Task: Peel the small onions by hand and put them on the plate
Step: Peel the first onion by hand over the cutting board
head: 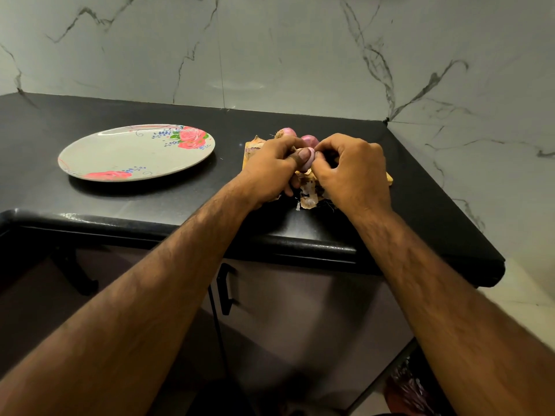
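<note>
My left hand (270,166) grips a small pale pink onion (308,159) between thumb and fingers, just above the counter. My right hand (350,169) pinches at the right side of that onion with curled fingers. Two more small purple onions (287,132) (310,140) lie just behind my hands. Dry brown peels (309,196) are scattered beneath and in front of the hands. A floral plate (135,153) with pink roses sits to the left with nothing on it.
The black counter (168,202) ends in a rounded front edge close to the peels and a corner on the right. A marble wall (270,49) rises behind and to the right. Cabinet doors with black handles (225,289) are below.
</note>
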